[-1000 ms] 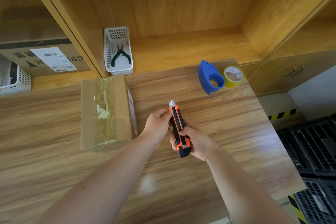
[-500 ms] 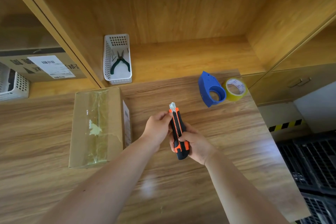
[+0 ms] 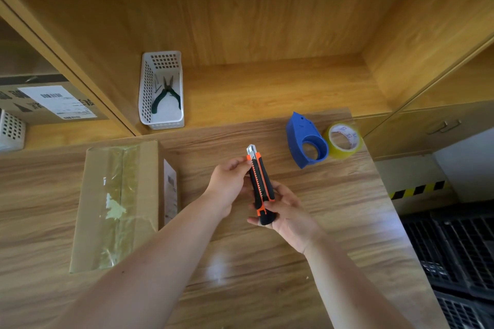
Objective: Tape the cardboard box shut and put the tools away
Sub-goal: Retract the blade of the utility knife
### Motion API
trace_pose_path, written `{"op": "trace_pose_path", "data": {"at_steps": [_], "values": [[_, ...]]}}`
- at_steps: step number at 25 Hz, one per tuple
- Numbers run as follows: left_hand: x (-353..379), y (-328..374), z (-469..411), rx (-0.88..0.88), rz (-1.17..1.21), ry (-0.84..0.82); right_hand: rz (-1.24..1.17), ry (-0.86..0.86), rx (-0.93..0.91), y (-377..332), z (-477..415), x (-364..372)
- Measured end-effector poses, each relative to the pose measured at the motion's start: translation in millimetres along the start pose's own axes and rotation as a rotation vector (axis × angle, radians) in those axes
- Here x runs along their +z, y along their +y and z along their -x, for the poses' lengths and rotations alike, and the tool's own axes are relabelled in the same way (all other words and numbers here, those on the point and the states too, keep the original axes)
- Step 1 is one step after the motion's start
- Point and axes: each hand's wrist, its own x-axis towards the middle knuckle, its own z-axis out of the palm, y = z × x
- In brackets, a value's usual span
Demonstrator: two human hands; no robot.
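While both hands met over the middle of the wooden table (image 3: 334, 222), the right hand (image 3: 287, 212) was wrapped around the lower end of an orange-and-black utility knife (image 3: 260, 185), fingers closed on its handle. The left hand (image 3: 230, 181) pinched the knife near its upper end, just below the metal tip, which pointed toward the top of the frame. At centre left the cardboard box (image 3: 117, 203) lay flat on the table, a strip of clear tape running along its top seam. Toward the upper right of the table stood a blue tape dispenser (image 3: 304, 139), with a roll of yellowish tape (image 3: 344, 140) touching or just beside it. In the shelf at upper centre, a white perforated basket (image 3: 147, 93) held green-handled pliers (image 3: 165, 96).
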Motion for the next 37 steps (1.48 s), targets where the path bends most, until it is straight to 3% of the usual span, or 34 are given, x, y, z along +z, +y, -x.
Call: {"op": "trace_pose_path", "data": {"at_steps": [13, 27, 32, 37], "values": [[26.4, 15.7, -61.8, -0.066, -0.006, 0.083, 0.154, 0.333, -0.168, 3.9, -32.4, -18.3], [41.2, -0.1, -110.3, -0.117, -0.016, -0.014, 0.246, 0.531, -0.174, 2.0, -71.7, -28.9], [48.1, -6.7, -120.2, -0.120, -0.018, 0.034, 0.528, 0.582, -0.212, 0.5, -75.4, -32.4], [56.1, -15.0, -128.4, -0.007, -0.086, 0.123, 0.832, 0.585, -0.236, -0.2, -81.1, -37.4]]}}
